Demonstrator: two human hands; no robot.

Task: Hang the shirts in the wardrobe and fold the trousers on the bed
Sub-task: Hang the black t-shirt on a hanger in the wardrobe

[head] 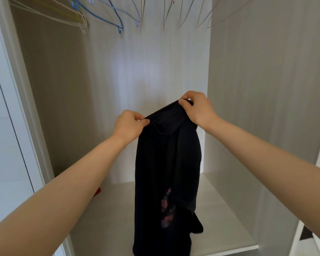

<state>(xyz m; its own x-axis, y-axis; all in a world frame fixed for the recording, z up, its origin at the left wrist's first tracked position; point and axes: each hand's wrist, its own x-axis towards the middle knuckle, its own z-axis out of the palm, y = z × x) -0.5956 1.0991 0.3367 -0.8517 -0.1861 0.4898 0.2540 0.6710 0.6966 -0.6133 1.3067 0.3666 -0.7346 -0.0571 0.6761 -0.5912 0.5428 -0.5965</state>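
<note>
Black limp shirt [166, 163] between hands [127, 124] [198, 109]

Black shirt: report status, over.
Left grip and right grip pinch top edge of black fabric shirt. Not yet on a hanger. Blue wire hanger overhead, path looks clear.

Black shirt [166, 163] (pink print), hanging limp
</note>
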